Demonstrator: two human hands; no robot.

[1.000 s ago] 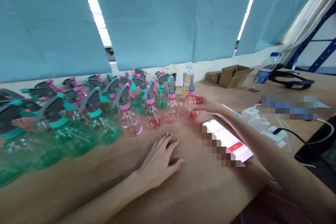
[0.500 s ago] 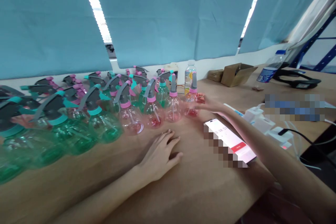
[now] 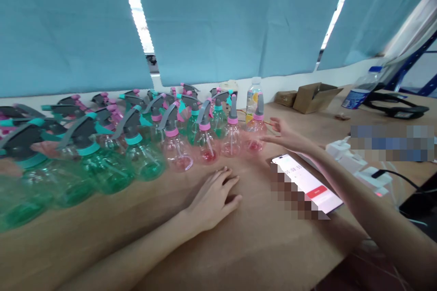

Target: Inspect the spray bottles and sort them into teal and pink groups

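The left hand (image 3: 213,202) lies flat and empty on the tabletop (image 3: 259,254), apart from the open right hand (image 3: 287,138) just beside a pink spray bottle (image 3: 254,141): thin plastic, likely light, best gripped at the neck (image 3: 258,117).

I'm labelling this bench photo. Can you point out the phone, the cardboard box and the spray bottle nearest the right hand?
phone (image 3: 305,177), head view, on its lit screen
cardboard box (image 3: 307,102), head view, on its front side
spray bottle (image 3: 254,143), head view, on its pink-tinted body

Glossy clear plastic spray bottles (image 3: 177,152), matt grey plastic triggers (image 3: 82,132), smooth matt wooden tabletop (image 3: 259,254), matt cloth blinds (image 3: 218,22)
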